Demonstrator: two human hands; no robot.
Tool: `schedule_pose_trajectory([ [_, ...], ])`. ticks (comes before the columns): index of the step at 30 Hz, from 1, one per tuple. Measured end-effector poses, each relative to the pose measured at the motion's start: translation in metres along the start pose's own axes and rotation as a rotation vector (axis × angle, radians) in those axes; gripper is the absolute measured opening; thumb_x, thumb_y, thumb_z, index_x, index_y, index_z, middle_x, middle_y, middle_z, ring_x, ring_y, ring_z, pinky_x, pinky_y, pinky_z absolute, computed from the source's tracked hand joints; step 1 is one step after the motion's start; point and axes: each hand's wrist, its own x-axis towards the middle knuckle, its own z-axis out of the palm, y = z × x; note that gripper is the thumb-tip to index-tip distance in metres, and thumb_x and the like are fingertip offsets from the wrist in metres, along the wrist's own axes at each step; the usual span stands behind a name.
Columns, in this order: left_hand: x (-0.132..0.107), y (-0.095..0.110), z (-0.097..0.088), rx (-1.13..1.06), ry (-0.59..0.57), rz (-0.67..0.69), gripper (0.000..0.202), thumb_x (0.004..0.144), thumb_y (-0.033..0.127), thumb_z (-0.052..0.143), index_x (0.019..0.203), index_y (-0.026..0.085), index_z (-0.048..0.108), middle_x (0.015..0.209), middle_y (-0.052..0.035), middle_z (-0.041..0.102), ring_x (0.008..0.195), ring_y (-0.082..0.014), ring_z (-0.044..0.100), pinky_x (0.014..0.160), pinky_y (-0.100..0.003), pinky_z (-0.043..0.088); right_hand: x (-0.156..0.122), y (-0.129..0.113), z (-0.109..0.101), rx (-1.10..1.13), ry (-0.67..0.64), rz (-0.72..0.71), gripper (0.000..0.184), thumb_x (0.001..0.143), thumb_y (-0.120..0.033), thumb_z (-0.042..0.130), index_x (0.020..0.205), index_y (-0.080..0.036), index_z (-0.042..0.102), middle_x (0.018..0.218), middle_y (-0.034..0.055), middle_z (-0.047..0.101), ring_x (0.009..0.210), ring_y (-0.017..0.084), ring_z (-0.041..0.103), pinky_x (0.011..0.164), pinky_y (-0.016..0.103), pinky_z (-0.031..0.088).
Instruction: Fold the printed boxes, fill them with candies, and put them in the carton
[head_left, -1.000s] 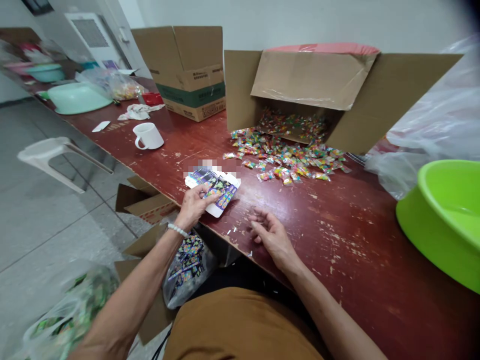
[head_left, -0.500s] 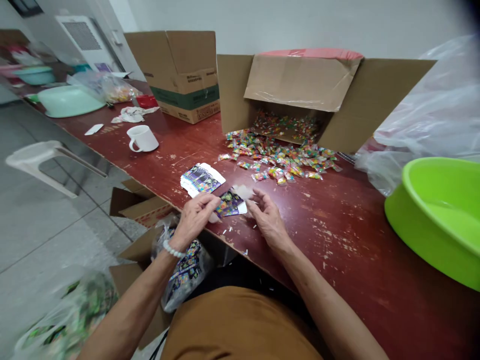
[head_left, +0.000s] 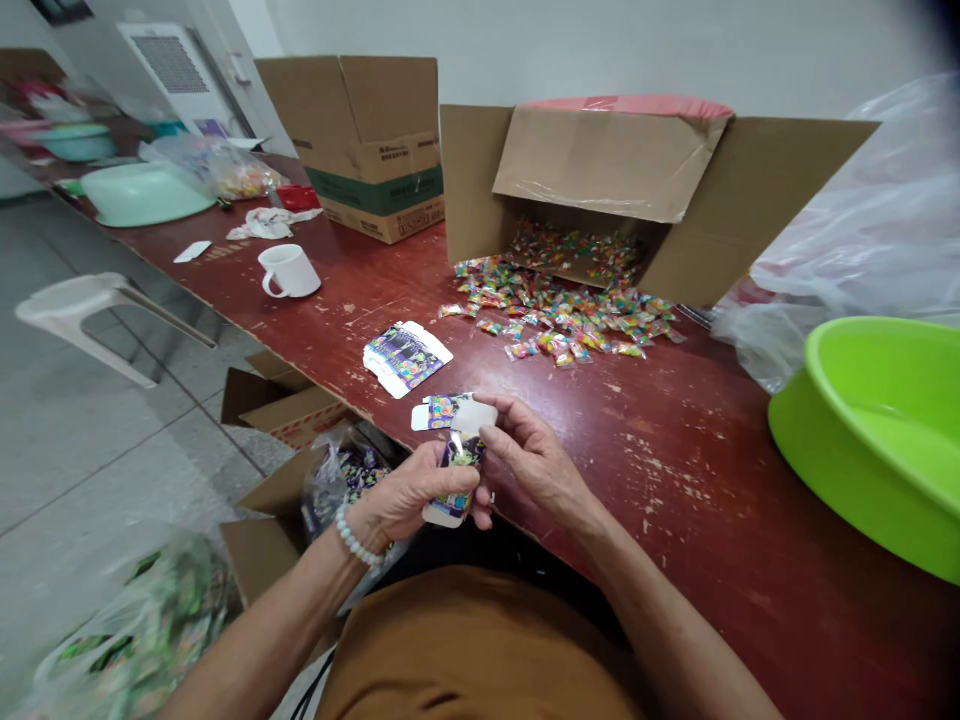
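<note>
My left hand is wrapped around a small dark purple printed carton, its thumb across the front and fingertips showing behind. The carton is tilted upright just over the table's front edge. My right hand pinches the white flap at the carton's top between thumb and fingers. Just behind, another flat printed carton lies on the table, partly hidden. Further back is a fanned stack of flattened cartons. Many wrapped candies spill from a cardboard box lying on its side.
A white mug stands at the left, before a second cardboard box. A green basin sits at the right beside clear plastic bags. Below the red table are open boxes, a bag of printed packs and a white stool.
My left hand has drawn the carton nearer and turned it upright, its fingers now wrapped around it. My right hand has moved slightly and now grips the top flap.
</note>
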Motion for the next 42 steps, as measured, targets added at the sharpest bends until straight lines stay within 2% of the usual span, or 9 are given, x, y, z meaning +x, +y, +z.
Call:
schedule_pose_trajectory([
  [4,-0.001,-0.002,0.001,0.033,0.104,0.057,0.031,0.073,0.039,0.083,0.084,0.013,0.071,0.069,-0.0069,0.072,0.058,-0.0178,0.068,0.059,-0.026,0.052,-0.005,0.003,0.006,0.07,0.074,0.001,0.054,0.082,-0.041,0.072,0.13,-0.028,0.052,0.105,0.0029,0.067,0.053,0.01,0.061,0.046,0.025,0.053],
  [7,0.004,-0.008,0.004,0.019,0.184,0.084,0.034,0.07,0.041,0.085,0.083,0.013,0.07,0.067,-0.0048,0.071,0.055,-0.0159,0.066,0.056,-0.026,0.052,-0.006,0.009,0.006,-0.02,0.094,0.064,0.035,0.086,-0.047,0.066,0.111,-0.022,0.062,0.076,-0.0005,0.065,0.047,0.012,0.056,0.044,0.026,0.048],
  [12,0.015,-0.017,0.012,0.109,0.351,0.199,0.043,0.07,0.041,0.085,0.101,0.017,0.068,0.097,-0.0061,0.075,0.084,-0.019,0.07,0.076,-0.028,0.056,-0.001,0.013,-0.005,-0.513,0.377,-0.223,0.021,0.088,-0.039,0.06,0.08,-0.021,0.067,0.078,0.0025,0.069,0.073,0.018,0.064,0.069,0.029,0.049],
  [15,0.014,-0.019,0.016,0.184,0.46,0.317,0.063,0.069,0.033,0.086,0.123,0.024,0.055,0.107,-0.005,0.073,0.091,-0.0207,0.071,0.08,-0.032,0.057,0.001,0.014,-0.01,-0.573,0.427,-0.236,0.019,0.09,-0.037,0.057,0.095,-0.021,0.067,0.083,0.0025,0.071,0.075,0.018,0.065,0.071,0.029,0.049],
  [19,0.008,-0.021,0.02,0.277,0.53,0.425,0.073,0.075,0.031,0.08,0.137,0.032,0.041,0.106,-0.0039,0.072,0.087,-0.0205,0.072,0.079,-0.033,0.058,0.0,0.02,-0.008,-0.354,0.424,-0.214,0.039,0.085,-0.034,0.067,0.121,-0.024,0.056,0.091,0.0018,0.07,0.079,0.017,0.066,0.074,0.029,0.052],
  [23,0.006,-0.02,0.019,0.31,0.493,0.426,0.054,0.078,0.031,0.077,0.127,0.029,0.054,0.117,-0.006,0.069,0.1,-0.0218,0.068,0.082,-0.031,0.057,-0.001,0.026,-0.006,-0.139,0.364,-0.203,0.024,0.083,-0.034,0.07,0.103,-0.023,0.065,0.097,0.0033,0.072,0.087,0.018,0.067,0.081,0.031,0.053],
  [31,0.009,-0.022,0.008,0.228,0.422,0.324,0.024,0.084,0.039,0.074,0.1,0.024,0.066,0.089,-0.0004,0.07,0.075,-0.0144,0.063,0.067,-0.024,0.051,0.006,0.021,-0.028,-0.053,0.202,0.029,0.024,0.072,-0.036,0.083,0.081,-0.019,0.069,0.079,0.0012,0.07,0.07,0.015,0.064,0.071,0.03,0.052],
  [36,0.011,-0.022,0.008,0.174,0.421,0.355,0.034,0.083,0.036,0.076,0.111,0.026,0.06,0.094,0.0003,0.071,0.085,-0.0151,0.066,0.075,-0.024,0.052,0.008,0.016,-0.028,-0.135,0.146,-0.062,0.025,0.073,-0.034,0.082,0.091,-0.021,0.072,0.077,0.0004,0.071,0.068,0.015,0.064,0.068,0.029,0.051],
  [42,0.012,-0.019,0.015,-0.118,0.23,0.016,0.051,0.091,0.059,0.058,0.118,0.017,0.06,0.081,-0.0063,0.072,0.059,-0.0176,0.068,0.053,-0.027,0.054,0.003,0.018,-0.027,-0.558,0.179,-0.344,0.011,0.086,-0.031,0.071,0.084,-0.021,0.075,0.086,0.0051,0.074,0.083,0.02,0.068,0.077,0.032,0.052],
])
